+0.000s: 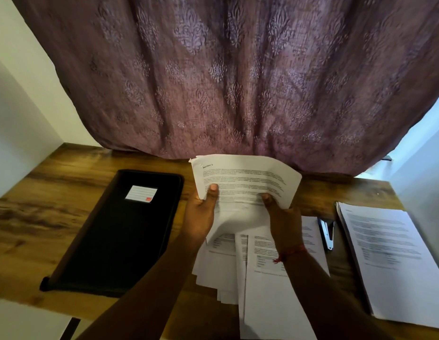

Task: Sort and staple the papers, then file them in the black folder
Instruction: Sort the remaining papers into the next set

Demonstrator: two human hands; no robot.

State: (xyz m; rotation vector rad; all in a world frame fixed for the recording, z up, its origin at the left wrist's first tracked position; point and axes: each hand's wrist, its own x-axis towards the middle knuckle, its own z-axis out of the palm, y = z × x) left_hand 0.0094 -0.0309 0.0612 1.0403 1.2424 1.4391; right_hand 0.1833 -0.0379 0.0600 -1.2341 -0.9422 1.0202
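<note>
Both hands hold up a small bundle of printed papers [245,180] above the desk middle. My left hand [200,214] grips its lower left edge with the thumb on top. At the lower right edge my right hand [282,217] grips the same bundle. Beneath them lie several loose printed sheets [265,278], fanned and overlapping. A closed black folder [120,231] with a white label lies to the left. A black and silver stapler [327,233] rests on the desk right of the loose sheets.
A separate stack of printed papers [395,261] lies at the right end of the wooden desk [29,217]. A purple patterned curtain [225,82] hangs behind the desk's far edge. White walls close in on both sides.
</note>
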